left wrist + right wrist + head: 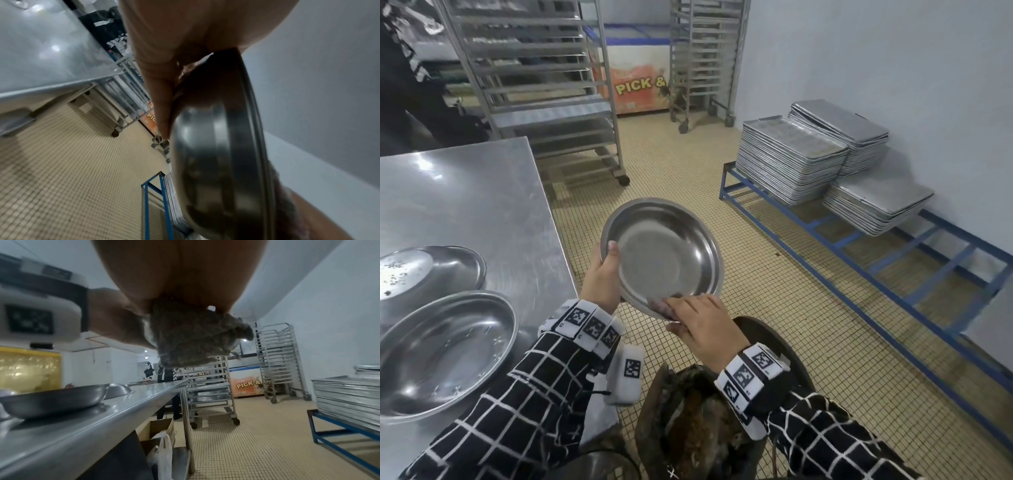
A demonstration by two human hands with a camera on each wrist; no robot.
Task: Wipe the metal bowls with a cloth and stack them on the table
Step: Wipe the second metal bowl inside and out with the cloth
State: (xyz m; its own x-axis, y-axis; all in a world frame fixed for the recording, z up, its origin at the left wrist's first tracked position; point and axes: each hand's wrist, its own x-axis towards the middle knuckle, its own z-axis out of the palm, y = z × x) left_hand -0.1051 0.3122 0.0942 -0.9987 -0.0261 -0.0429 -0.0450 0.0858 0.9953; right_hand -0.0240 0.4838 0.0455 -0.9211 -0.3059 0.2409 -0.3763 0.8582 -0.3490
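Observation:
I hold a round metal bowl (pixel 664 253) tilted up in the air over the tiled floor, just right of the steel table (pixel 482 198). My left hand (pixel 602 274) grips its left rim, thumb over the edge; the same bowl (pixel 222 162) fills the left wrist view. My right hand (pixel 698 325) presses a grey cloth (pixel 661 306) against the bowl's near rim; the cloth (pixel 191 334) bunches under the fingers in the right wrist view. An upright bowl (pixel 441 349) and an upturned bowl (pixel 431 270) sit apart on the table.
Stacks of baking trays (pixel 791 161) rest on a blue frame (pixel 859 246) along the right wall. Wheeled tray racks (pixel 544 102) and a chest freezer (pixel 640 78) stand behind. A dark bin with rags (pixel 698 428) sits below my hands. Another person stands at far left.

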